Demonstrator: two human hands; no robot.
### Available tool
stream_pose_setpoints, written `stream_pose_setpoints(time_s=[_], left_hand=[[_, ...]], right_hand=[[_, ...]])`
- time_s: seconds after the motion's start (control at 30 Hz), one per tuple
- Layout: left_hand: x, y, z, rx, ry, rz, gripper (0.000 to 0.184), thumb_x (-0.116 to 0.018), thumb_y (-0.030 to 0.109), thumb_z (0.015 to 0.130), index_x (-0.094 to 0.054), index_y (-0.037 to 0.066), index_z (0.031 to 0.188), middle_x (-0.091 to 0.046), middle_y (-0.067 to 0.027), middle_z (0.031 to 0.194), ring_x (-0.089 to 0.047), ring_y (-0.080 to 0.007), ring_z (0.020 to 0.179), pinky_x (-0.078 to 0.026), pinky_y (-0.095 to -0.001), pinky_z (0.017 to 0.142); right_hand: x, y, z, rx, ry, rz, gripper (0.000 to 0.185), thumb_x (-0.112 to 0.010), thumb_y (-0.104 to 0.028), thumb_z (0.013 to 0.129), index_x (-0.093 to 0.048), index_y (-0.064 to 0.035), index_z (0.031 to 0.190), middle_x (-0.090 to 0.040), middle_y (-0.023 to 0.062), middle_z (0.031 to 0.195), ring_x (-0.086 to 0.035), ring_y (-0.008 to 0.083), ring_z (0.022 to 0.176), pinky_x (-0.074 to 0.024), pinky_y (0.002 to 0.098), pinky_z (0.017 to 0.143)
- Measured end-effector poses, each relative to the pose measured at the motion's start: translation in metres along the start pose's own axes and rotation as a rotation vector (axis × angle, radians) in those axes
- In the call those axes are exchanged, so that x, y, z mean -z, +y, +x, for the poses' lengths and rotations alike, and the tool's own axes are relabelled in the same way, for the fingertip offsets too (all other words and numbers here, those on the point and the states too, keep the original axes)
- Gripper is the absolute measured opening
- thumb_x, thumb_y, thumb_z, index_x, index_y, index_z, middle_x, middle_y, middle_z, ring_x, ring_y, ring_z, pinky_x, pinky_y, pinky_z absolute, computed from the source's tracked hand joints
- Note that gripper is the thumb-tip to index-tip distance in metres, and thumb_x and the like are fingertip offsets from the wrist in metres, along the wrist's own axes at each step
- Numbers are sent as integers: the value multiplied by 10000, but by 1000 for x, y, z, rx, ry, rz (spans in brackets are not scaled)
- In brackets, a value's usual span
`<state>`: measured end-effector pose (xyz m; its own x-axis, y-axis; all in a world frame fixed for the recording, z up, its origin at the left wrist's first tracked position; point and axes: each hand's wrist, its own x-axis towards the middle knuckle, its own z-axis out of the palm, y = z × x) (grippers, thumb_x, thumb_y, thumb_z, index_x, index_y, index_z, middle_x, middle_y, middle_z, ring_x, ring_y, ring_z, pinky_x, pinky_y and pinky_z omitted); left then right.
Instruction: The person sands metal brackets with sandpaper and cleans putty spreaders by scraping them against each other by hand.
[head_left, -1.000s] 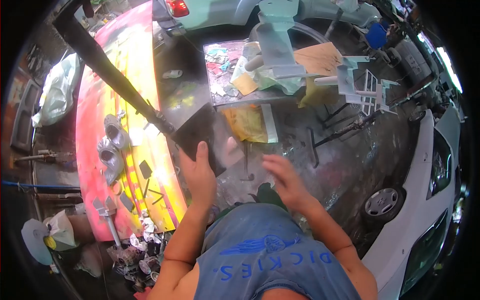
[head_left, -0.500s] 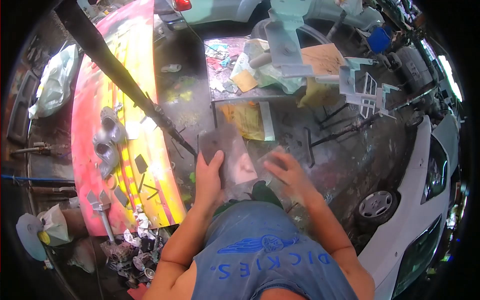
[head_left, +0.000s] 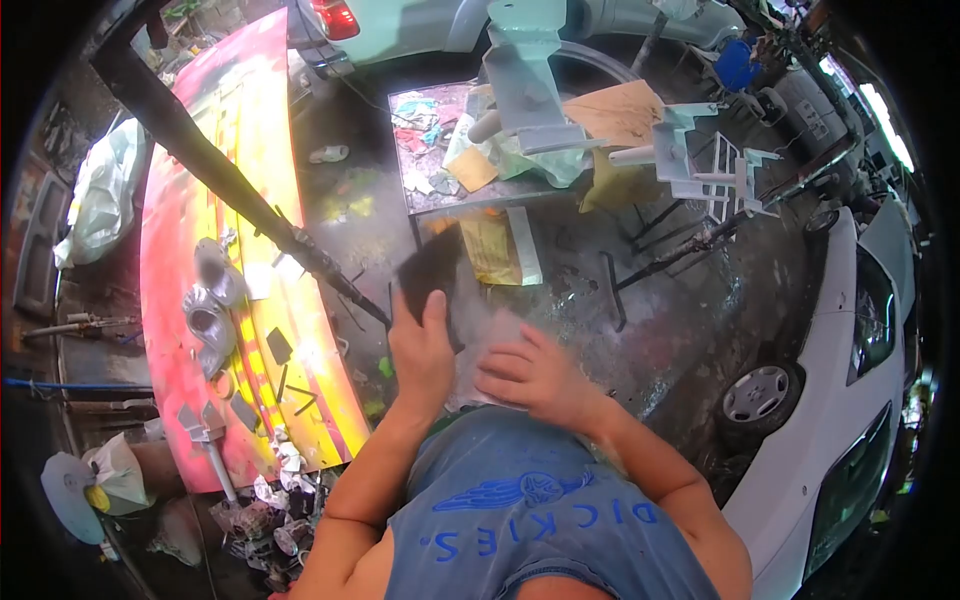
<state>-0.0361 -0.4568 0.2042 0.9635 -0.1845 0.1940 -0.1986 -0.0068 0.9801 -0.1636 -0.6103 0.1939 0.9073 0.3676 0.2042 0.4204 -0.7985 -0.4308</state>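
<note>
Panel [head_left: 434, 268], dark, flat and thin, was in the left hand [head_left: 422, 350], whose thumb pointed up along its near face; the other fingers were mostly hidden behind it, and the grip was at its lower part. The right hand [head_left: 535, 375] lay just beside, its fingers close together and bent over a pale pinkish flat piece [head_left: 506, 326]. Whether it pinched that piece or only pressed on it could not be told, nor whether the piece touched the panel. Both hands were in front of the faded blue sleeveless shirt [head_left: 520, 500].

To the left lay a long, curved pink-and-yellow painted sheet [head_left: 270, 200], bearing silver-grey rounded housings [head_left: 210, 320]. A dark metal bar [head_left: 215, 170] slanted over it in view. Beyond the hands stood a low table [head_left: 408, 190] with crumpled multicoloured rags [head_left: 418, 118], and a yellow printed sheet [head_left: 490, 247] showed below its near edge. Light-grey metal brackets [head_left: 525, 85] rose in front of a brown flat sheet [head_left: 618, 110]. At the right stood a white car [head_left: 830, 400].
</note>
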Motion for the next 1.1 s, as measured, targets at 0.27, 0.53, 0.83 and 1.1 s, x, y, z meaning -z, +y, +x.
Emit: stream_pose_setpoints(time_s=[0.27,0.53,0.83,1.1], left_hand=[[1,-7,7,278,-63,-349,332,-549,160,1027,-517,-25,1302,-623,-129,1197,-596,-198,1060,-468,-337,948],[-1,-20,-14,573,-9,-694,340,-590,159,1001,-504,40,1307,-618,-101,1213,-629,-211,1081,-524,-386,949],[25,-6,10,597,-231,-824,418,-568,264,1025,-474,67,1381,-604,-73,1288,-597,-229,1174,-505,-405,997],[14,-32,-34,771,-460,-764,450,-576,223,1016,-445,53,1411,-597,-96,1303,-610,-228,1156,-500,-377,998]], right_hand=[[31,-20,11,72,361,86,522,-698,-129,834,-595,-252,1331,-474,123,1403,-465,364,1327,-359,585,1120],[-19,26,-18,-151,329,83,604,-690,6,777,-623,-236,1326,-443,127,1416,-453,369,1331,-382,523,1121],[17,41,-31,-554,474,614,402,-664,23,868,-582,-42,1257,-617,134,1216,-598,273,1156,-471,374,1011],[26,56,12,-670,618,1389,395,-688,-161,952,-490,18,1242,-627,97,1144,-608,133,1034,-510,289,912]])
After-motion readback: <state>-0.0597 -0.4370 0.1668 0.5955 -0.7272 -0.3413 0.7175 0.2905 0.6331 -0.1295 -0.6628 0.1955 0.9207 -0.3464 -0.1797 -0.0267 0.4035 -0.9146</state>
